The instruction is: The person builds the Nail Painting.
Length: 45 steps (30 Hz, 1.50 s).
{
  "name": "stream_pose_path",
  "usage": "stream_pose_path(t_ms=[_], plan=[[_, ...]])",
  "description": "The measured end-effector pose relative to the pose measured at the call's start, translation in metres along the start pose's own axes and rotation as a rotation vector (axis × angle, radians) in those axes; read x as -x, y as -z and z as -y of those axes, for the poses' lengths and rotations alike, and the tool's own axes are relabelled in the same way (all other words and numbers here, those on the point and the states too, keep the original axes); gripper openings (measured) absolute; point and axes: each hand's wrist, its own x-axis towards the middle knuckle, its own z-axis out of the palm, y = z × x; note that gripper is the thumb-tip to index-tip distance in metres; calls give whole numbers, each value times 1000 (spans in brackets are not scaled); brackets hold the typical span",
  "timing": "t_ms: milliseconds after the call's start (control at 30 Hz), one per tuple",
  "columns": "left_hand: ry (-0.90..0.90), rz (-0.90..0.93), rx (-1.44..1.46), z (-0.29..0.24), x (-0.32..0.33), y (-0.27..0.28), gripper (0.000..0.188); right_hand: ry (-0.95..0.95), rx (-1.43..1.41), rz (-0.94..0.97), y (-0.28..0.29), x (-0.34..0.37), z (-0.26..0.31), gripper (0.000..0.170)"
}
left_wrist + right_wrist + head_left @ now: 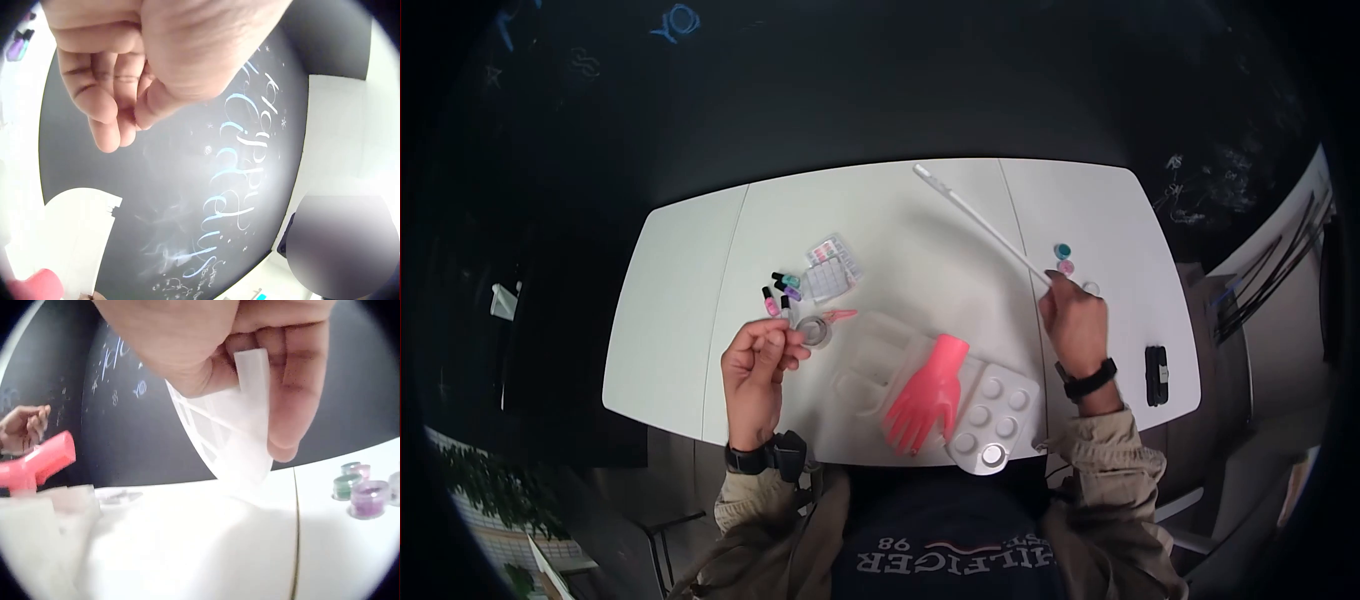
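Observation:
My right hand (1077,325) grips a thin white sheet (72,234) with a rounded edge. It appears edge-on as a long slanting strip in the head view, and ribs show on it in the right wrist view. My left hand (758,368) is raised at the left, thumb tip against the curled fingers, with nothing visible between them. Just beyond it lie small nail polish bottles (770,301) with black caps and a round clear container (812,331). Between the hands, a pink model hand (928,395) lies across a clear tray (870,370) and a white palette (995,415).
A clear gridded case (828,278) sits behind the bottles, and a small pink strip (840,315) lies near the round container. Small jars (1063,251) stand beyond my right hand. At the table's right side is a black object (1157,375). A blackboard rises behind the table.

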Motion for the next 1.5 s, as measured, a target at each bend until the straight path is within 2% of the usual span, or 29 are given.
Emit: stream_pose_path(t_ms=[100, 167, 200, 233, 333, 433, 467, 500, 633, 667, 767, 833, 867, 900, 933, 1033, 1067, 1200, 1267, 1300, 1367, 1500], plan=[[6, 44, 76, -3, -5, -5, 42, 58, -23, -97, 25, 3, 19, 34], [9, 98, 136, -6, -7, -13, 54, 97, -16, -98, 38, 8, 35, 44], [28, 147, 122, -6, -8, -13, 69, 121, -10, -107, 43, 11, 43, 47], [29, 192, 165, -8, -9, -17, 72, 143, -3, -117, 46, 14, 48, 50], [47, 301, 269, -9, -10, -31, 84, 288, 8, -144, 42, 20, 56, 47], [41, 254, 134, -16, -14, -41, 76, 364, -33, -175, 44, 24, 68, 42], [77, 226, 161, -18, -16, -41, 64, 365, -70, -189, 45, 26, 69, 42], [83, 214, 157, -16, -17, -38, 61, 361, -106, -202, 48, 28, 70, 43], [84, 166, 205, -11, -15, -37, 57, 230, -450, -125, 70, 27, 72, 33], [60, 170, 199, -11, -14, -35, 58, 261, -595, -120, 71, 25, 66, 52], [20, 183, 184, -13, -10, -35, 56, -97, -1139, -95, 76, 30, 76, 76], [0, 198, 182, -15, -7, -38, 54, -147, -1220, -20, 72, 35, 68, 81], [11, 151, 137, -16, -4, -43, 55, -166, -1266, 22, 72, 36, 69, 74], [1, 186, 106, -15, -2, -44, 54, -184, -1314, 64, 72, 35, 69, 68], [-8, 220, 75, -14, 0, -44, 53, -103, -1204, 133, 76, 32, 70, 44], [-51, 230, 56, -12, 1, -47, 45, 8, -1014, 253, 87, 31, 69, 33], [-68, 218, 62, -11, 1, -48, 42, -17, -1035, 227, 88, 32, 72, 33], [-101, 163, 18, -6, 1, -49, 33, 158, -905, 98, 90, 31, 64, 33], [-64, 47, -53, -10, -1, -56, 32, 217, -784, 2, 95, 27, 57, 33], [-41, -3, -89, -12, -1, -60, 32, 203, -726, -38, 97, 26, 53, 34], [14, 28, -128, -11, -2, -57, 35, 173, -605, -116, 101, 22, 42, 34], [120, 46, -182, 9, 7, -34, 38, 88, -590, -41, 91, 16, 13, 33]])
